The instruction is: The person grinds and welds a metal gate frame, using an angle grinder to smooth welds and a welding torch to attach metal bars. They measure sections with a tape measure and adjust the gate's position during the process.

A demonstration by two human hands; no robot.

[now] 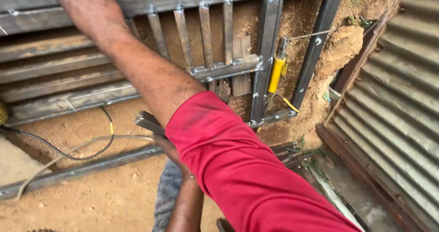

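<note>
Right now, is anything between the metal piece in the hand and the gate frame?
Yes: the right arm crosses between the flat metal piece in the left hand and the welded frame. Nothing else visible.

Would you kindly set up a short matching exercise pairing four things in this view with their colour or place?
Things:
1. welding electrode holder
2. sleeve
3. corrugated metal sheets
4. cables

Descriptions:
A. red
B. right edge of the view
C. yellow, against the metal frame
D. lying on the sandy ground, lower left

Pairs: 1-C, 2-A, 3-B, 4-D
</note>
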